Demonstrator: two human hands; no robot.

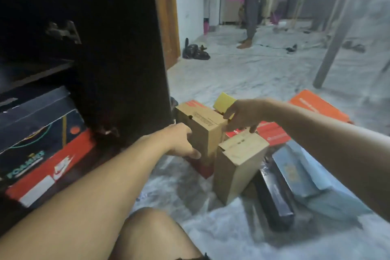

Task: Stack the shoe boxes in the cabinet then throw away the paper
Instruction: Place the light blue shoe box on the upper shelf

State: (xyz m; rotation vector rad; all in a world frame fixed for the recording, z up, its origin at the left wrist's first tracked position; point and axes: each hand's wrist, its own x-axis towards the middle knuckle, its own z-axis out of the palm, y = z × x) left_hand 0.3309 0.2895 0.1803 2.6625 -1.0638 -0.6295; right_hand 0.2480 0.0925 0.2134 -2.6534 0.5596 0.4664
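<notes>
We see two brown cardboard boxes on the floor [242, 74], both just right of the dark cabinet door [126, 48], our landmark here. The far brown box [202, 131] stands nearest the door; left hand [181, 141] grips its near-left corner, thumb on the side w/ fingers curled round the edge. Right hand [240, 118] rests on its top right edge, fingers curled down over it, so holding too. The near brown box [236, 167] stands upright, touching the far one, further right of the door. Behind the hands, a yellow piece [223, 101], can't tell what it is. Left of the door, inside the cabinet, an orange shoe box [50, 167] w/ a dark box [35, 124] stacked on it. Far right of the door: orange lids [316, 107], a black box [274, 192], a light blue box [310, 177].
</notes>
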